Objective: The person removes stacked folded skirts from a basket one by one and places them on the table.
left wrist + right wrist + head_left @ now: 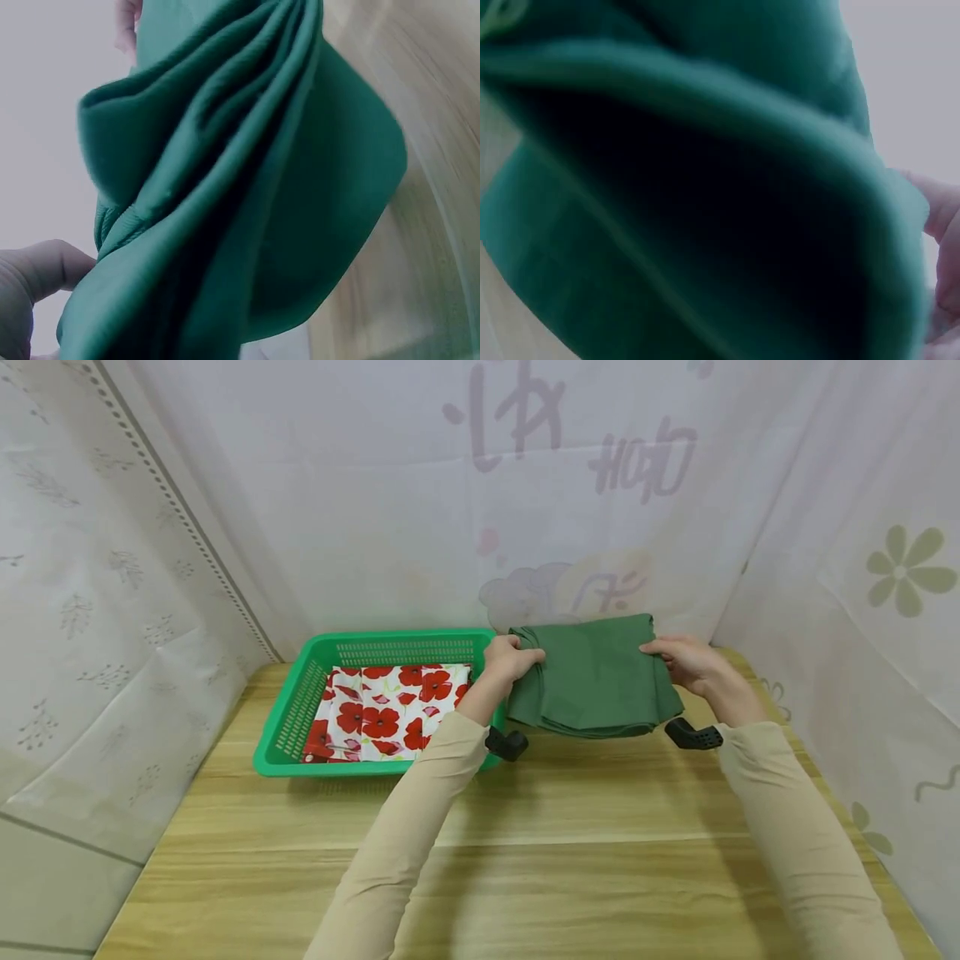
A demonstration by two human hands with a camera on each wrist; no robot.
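A folded green cloth (600, 677) hangs above the table, held at both ends. My left hand (507, 662) grips its left end, the thumb lying on top of the fabric. At the opposite end my right hand (688, 664) pinches the cloth between thumb and fingers. In the left wrist view the green cloth (187, 165) shows several stacked folds, with the left thumb (52, 266) at its edge. Loose layers of the cloth (705, 67) fill most of the right wrist view, and part of the right hand (949, 255) shows at the right edge.
Left of the cloth stands a green plastic basket (281, 735) with slotted walls. Inside it lies a folded white cloth with red poppies (382, 714). Both sit on a wooden table (585, 860), backed by printed white curtains (375, 510). Black wrist camera mounts (693, 735) stick out below the hands.
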